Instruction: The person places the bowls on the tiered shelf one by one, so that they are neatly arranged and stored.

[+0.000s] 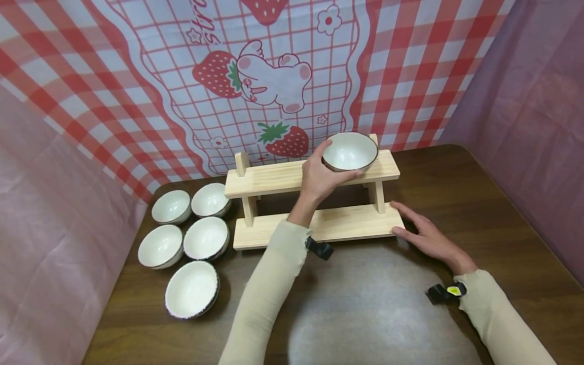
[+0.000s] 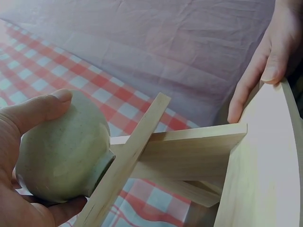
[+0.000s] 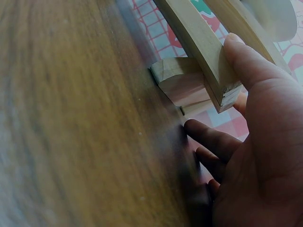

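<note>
A white bowl point(image 1: 350, 151) with a thin dark rim is at the right end of the upper board of a two-tier wooden stand point(image 1: 274, 177). My left hand point(image 1: 318, 175) grips it by the side, thumb and fingers spread around the wall. In the left wrist view the foot of the bowl point(image 2: 66, 146) lies right against the board; whether its full weight rests there I cannot tell. My right hand point(image 1: 426, 234) holds the right end of the lower board point(image 1: 356, 221), thumb at the front and fingers toward the back.
Several more white bowls stand at the left of the table, among them a back bowl point(image 1: 171, 206) and a front bowl point(image 1: 191, 290) that looks stacked. A checked strawberry cloth point(image 1: 283, 76) hangs behind the brown table point(image 1: 456, 177). Pink curtains point(image 1: 538, 116) flank both sides.
</note>
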### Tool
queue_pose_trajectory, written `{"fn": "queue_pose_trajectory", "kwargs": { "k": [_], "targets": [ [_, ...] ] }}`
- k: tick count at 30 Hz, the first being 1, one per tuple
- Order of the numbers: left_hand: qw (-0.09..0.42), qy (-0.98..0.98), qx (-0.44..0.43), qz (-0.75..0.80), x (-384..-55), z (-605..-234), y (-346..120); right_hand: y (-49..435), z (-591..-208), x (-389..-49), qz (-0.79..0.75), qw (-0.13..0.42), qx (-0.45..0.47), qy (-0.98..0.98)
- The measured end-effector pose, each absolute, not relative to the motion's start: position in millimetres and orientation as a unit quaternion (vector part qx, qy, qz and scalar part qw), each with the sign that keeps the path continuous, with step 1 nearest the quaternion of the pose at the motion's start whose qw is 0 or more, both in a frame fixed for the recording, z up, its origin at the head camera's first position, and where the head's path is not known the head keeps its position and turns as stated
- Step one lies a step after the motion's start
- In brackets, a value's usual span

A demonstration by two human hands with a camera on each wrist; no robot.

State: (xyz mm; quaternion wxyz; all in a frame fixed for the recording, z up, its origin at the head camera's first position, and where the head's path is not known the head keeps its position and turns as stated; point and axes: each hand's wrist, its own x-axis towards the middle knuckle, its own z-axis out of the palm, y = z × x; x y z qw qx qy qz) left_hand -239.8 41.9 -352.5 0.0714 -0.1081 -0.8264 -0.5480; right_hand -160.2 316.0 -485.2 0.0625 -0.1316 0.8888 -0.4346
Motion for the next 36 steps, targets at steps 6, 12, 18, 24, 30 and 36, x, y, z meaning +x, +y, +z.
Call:
{"fn": "queue_pose_trajectory", "kwargs": {
  "k": [6, 12, 18, 24, 30, 36],
  "targets": [
    [0.073, -0.830, -0.107, -0.542, -241, -354, 48, 316, -487, -161, -0.434, 0.061, -0.132, 0.889],
    [0.075, -0.830, -0.107, -0.542, -242, -355, 53, 316, -486, -162, -0.435, 0.060, -0.133, 0.888],
    [0.077, -0.832, -0.112, -0.538, -244, -355, 58, 317, -484, -161, -0.436, 0.061, -0.134, 0.888],
    [0.070, -0.832, -0.121, -0.537, -245, -355, 62, 316, -486, -160, -0.424, 0.048, -0.137, 0.894],
    [0.051, -0.834, -0.129, -0.535, -245, -353, 64, 315, -484, -159, -0.427, 0.049, -0.133, 0.893],
    [0.043, -0.836, -0.139, -0.528, -245, -353, 64, 315, -483, -160, -0.436, 0.058, -0.133, 0.888]
  ]
}}
